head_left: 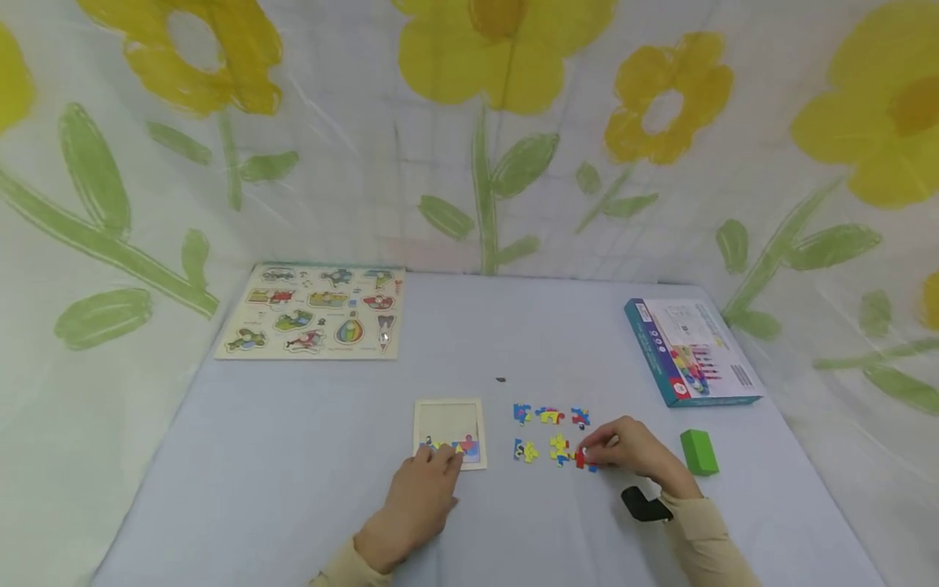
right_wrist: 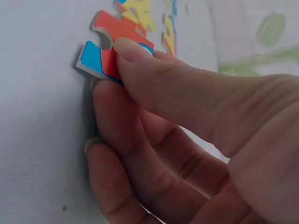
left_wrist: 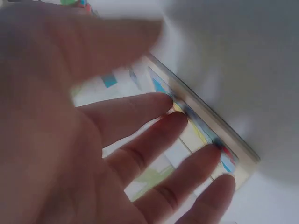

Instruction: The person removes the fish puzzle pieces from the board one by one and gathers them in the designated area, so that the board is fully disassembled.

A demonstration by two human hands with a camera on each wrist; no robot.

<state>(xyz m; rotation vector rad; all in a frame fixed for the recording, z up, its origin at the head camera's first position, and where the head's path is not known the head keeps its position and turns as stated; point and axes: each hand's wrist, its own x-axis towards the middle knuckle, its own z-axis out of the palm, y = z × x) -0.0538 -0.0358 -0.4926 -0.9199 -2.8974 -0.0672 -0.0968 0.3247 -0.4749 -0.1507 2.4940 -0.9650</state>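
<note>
My right hand point(head_left: 634, 447) pinches a red-and-blue jigsaw piece point(right_wrist: 122, 27) between thumb and fingers, just above the tablecloth. Close by lie several loose pieces, among them a yellow piece point(head_left: 559, 447), a blue-and-yellow piece point(head_left: 525, 451) and a yellow dinosaur-like piece point(head_left: 549, 415). My left hand point(head_left: 424, 497) rests its fingertips on the near edge of a square wooden puzzle tray point(head_left: 417, 416). Along that near side sit a few fitted pieces point(head_left: 468, 449), partly hidden by the fingers. In the left wrist view the fingers are extended and apart, with nothing gripped.
A wooden picture board point(head_left: 311, 314) lies at the back left. At the right are a boxed set point(head_left: 700, 350) and a green block point(head_left: 699, 452). A small dark speck point(head_left: 501, 379) lies behind the tray. A flowered curtain point(head_left: 352, 163) hangs beyond the table.
</note>
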